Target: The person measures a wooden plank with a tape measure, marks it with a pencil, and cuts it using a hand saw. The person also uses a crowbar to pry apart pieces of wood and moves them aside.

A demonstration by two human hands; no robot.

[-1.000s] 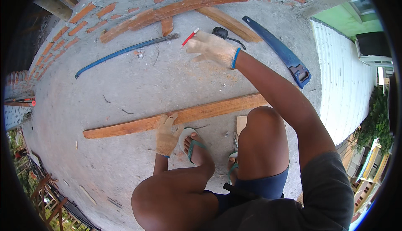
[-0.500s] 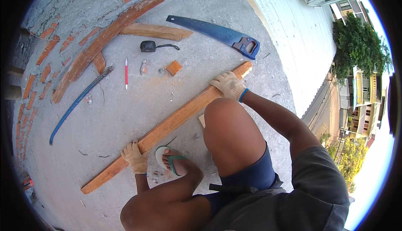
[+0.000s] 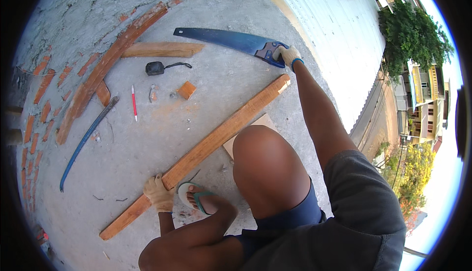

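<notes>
A long wooden beam (image 3: 226, 129) lies diagonally on the concrete in front of me, its far right end pale and chipped. My left hand (image 3: 159, 195), in a beige work glove, is wrapped over the beam's lower part, beside my foot. Beyond the beam's far end, my gloved right hand (image 3: 289, 55) has its fingers round the handle of a handsaw (image 3: 221, 40). The saw's blue blade lies flat on the floor, pointing left. Part of the right hand's grip is hidden by the handle.
A tape measure (image 3: 155, 68), a red-and-white pen-like stick (image 3: 134, 104) and a small wood block (image 3: 187, 90) lie beyond the beam. Leftward are a blue pry bar (image 3: 84, 139), a curved timber (image 3: 105, 67) by the brick wall and a shorter plank (image 3: 162, 49). A pale board (image 3: 265, 122) sits by my knee.
My right hand has left the beam's far end and moved forward to the saw handle. The left hand still holds the beam. The view has shifted slightly.
</notes>
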